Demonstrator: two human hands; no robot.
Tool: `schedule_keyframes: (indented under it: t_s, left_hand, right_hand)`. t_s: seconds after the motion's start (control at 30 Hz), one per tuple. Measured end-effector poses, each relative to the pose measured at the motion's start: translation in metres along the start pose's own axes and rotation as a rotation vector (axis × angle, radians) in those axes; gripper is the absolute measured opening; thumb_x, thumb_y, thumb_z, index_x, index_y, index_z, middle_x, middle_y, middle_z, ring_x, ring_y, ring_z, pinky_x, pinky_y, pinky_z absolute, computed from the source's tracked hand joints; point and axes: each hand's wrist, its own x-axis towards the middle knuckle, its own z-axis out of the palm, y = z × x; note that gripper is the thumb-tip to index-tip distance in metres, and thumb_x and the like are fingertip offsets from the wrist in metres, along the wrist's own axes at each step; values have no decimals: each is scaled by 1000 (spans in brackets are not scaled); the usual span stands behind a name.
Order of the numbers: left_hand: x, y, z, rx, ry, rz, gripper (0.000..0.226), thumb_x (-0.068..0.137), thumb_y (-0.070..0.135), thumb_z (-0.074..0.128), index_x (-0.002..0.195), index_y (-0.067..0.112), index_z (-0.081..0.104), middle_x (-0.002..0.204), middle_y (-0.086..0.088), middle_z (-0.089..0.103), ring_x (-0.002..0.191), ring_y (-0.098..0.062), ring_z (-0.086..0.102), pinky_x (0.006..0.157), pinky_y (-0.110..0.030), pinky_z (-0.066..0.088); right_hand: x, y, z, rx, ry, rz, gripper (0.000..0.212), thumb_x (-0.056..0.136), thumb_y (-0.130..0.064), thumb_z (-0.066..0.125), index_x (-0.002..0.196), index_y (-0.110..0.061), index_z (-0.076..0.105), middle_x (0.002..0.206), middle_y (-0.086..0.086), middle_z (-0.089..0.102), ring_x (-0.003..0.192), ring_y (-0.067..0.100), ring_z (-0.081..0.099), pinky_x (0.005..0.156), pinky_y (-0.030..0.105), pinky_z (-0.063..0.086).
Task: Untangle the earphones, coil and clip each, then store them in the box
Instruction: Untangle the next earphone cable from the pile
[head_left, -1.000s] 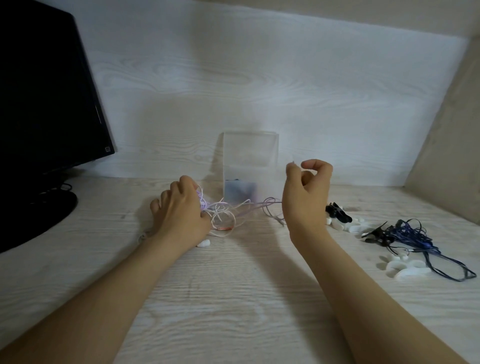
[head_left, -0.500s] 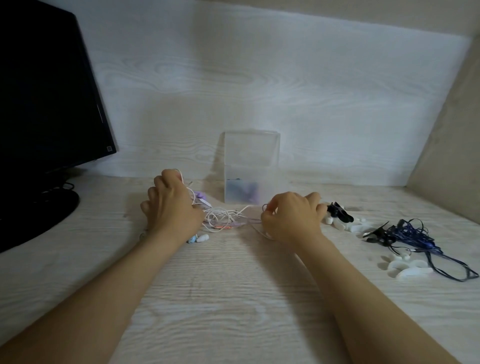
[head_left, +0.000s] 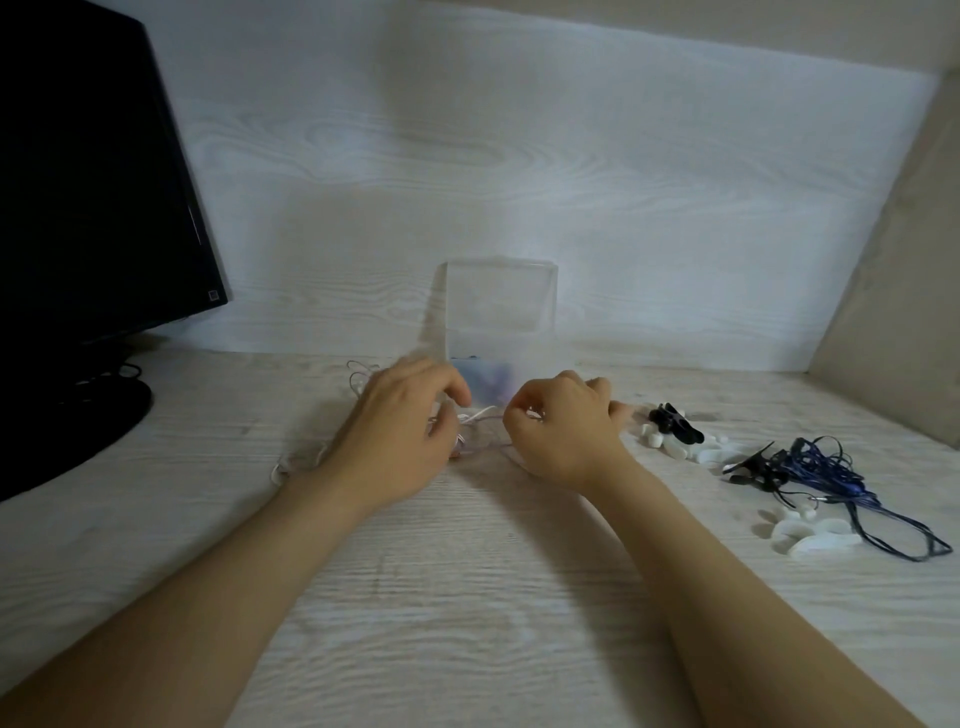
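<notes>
The pale tangle (head_left: 477, 419) of earphone cords lies in the middle of the frame, strung left to right between the two hands and just in front of the clear box (head_left: 500, 306) standing against the back wall. The left hand (head_left: 400, 431) sits curled over the bulk of the knot, fingers bent down onto it, apparently gripping, though it is blurred. A few loops spill out past its knuckles towards the upper left. The right hand (head_left: 562, 434) is closed small, thumb and forefinger pinched together on what looks like one thin strand at the tangle's right end. I'd judge the next pull goes sideways along that line, the left hand anchoring. The blue earphones (head_left: 823, 467) and white clips (head_left: 810, 535) wait at the right edge, nearer the right hand.
</notes>
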Motion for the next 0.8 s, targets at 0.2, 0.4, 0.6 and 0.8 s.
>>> schedule_keyframes:
  t_s: [0.2, 0.4, 0.6, 0.8]
  left_hand:
    - [-2, -4, 3, 37, -97, -48, 7, 92, 32, 74, 99, 30, 72, 100, 15, 66, 94, -10, 63, 88, -41, 53]
    - [-5, -5, 1, 155, -159, -150, 33, 89, 58, 66, 111, 33, 69, 112, 16, 70, 104, -15, 65, 99, -42, 48]
    - [-5, -7, 1, 250, -203, -223, 37, 96, 57, 61, 126, 36, 65, 123, 8, 66, 116, -20, 57, 104, -42, 40]
    - [-2, -4, -1, 326, -178, -281, 38, 99, 42, 59, 136, 31, 62, 132, 2, 61, 124, -24, 52, 106, -42, 37]
  right_hand:
    - [2, -7, -5, 448, 35, -46, 17, 87, -39, 53, 80, -38, 68, 99, -10, 69, 109, 24, 58, 101, 47, 41]
    - [0, -9, -17, 859, 177, -51, 24, 97, -8, 57, 76, -15, 67, 75, 0, 65, 70, 9, 57, 67, 19, 46]
    - [6, -3, -21, 1044, 425, 74, 15, 109, -24, 47, 102, -19, 59, 81, 11, 71, 84, 20, 74, 68, 30, 54]
    - [7, -3, -22, 1015, 551, 3, 15, 113, -29, 38, 108, -21, 50, 80, 8, 73, 89, 22, 76, 79, 44, 58]
